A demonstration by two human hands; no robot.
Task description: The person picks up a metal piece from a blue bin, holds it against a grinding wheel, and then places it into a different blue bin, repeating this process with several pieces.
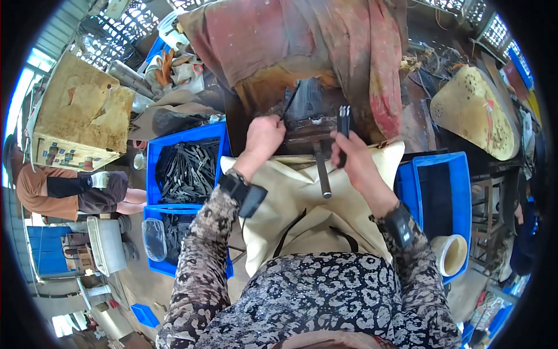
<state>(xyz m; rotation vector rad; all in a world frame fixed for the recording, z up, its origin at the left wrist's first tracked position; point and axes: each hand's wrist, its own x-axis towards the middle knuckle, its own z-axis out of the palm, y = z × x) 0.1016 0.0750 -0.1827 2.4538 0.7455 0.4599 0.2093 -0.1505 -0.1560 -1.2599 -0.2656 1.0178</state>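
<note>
My left hand is closed in a pinch on a thin dark metal strip, which points up into the opening under the cloth cover. Several flat dark metal strips with shiny tips stand upright in my right hand, its fingers closed round their lower part. Between the hands lies a rusty metal rest with a round bar sticking out toward me. Behind it is a greyish, blurred surface inside the machine. Whether the left strip touches that surface, I cannot tell.
A reddish cloth drapes over the machine. At left, a blue crate holds many dark strips, with another blue crate nearer. At right are a blue crate and a white bucket. Another person is far left.
</note>
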